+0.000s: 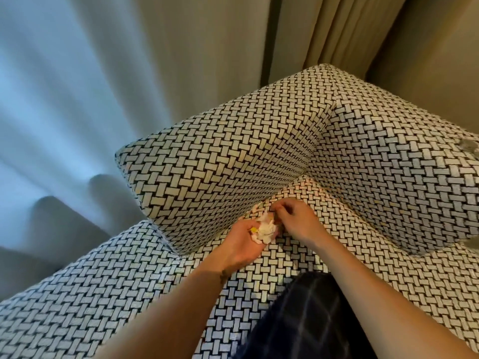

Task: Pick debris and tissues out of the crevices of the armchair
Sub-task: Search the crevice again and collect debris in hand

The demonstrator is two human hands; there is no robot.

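The armchair [233,156] is covered in a black-and-white basket-weave fabric. Its left armrest, back cushion and seat meet in a crevice near the middle of the view. My left hand [241,242] rests palm up on the seat beside the armrest, cupped around crumpled white tissues [265,230] and a small yellow scrap [253,230]. My right hand [295,220] sits just to the right of it, fingertips pinched together at the crevice along the armrest's base. Whether those fingers hold anything is hidden.
Pale sheer curtains [64,99] hang to the left and beige drapes [324,29] behind the chair. My knee in dark checked fabric [305,320] rests on the seat at the bottom. A small grey spot [467,145] lies on the back cushion at far right.
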